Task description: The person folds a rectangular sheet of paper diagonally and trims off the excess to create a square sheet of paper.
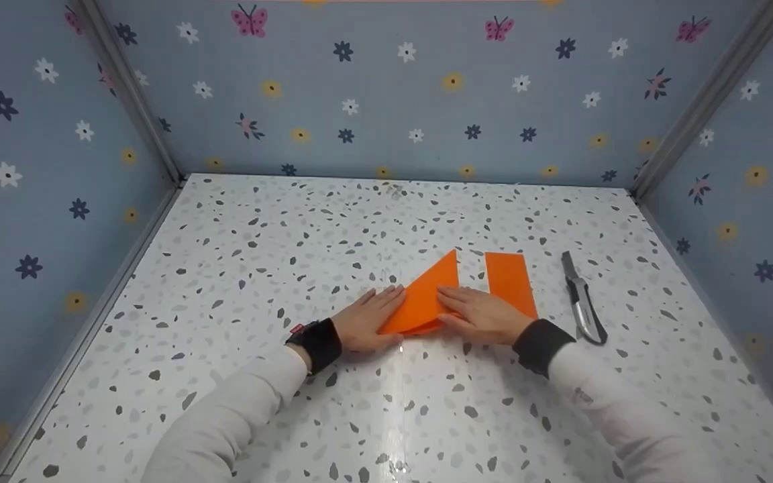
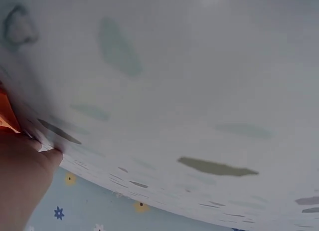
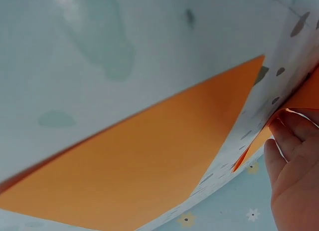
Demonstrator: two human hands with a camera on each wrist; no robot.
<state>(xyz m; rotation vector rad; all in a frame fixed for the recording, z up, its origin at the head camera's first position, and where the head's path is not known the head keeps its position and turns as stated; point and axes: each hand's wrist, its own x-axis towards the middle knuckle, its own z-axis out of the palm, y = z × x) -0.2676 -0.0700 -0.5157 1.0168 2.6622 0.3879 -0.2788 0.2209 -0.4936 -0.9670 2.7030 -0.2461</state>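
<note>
A sheet of orange paper (image 1: 427, 298), folded into a triangle, lies on the speckled tabletop with a point toward the back. My left hand (image 1: 363, 323) rests on its left side, fingers extended along the sloping edge. On the right part of the sheet, the extended fingers of my right hand (image 1: 484, 316) press down, thumb near the lower edge. The layers stand slightly apart along that lower edge. In the left wrist view only a bit of orange paper (image 2: 7, 114) shows past the left hand. The right wrist view shows folded paper (image 3: 306, 96) at the right fingertips.
An orange paper strip (image 1: 508, 278) lies just right of the triangle, partly behind the right hand, and looms large in the right wrist view. Farther right is a utility knife (image 1: 581, 302). Flower-patterned panels (image 1: 413, 94) enclose the tabletop at back and sides.
</note>
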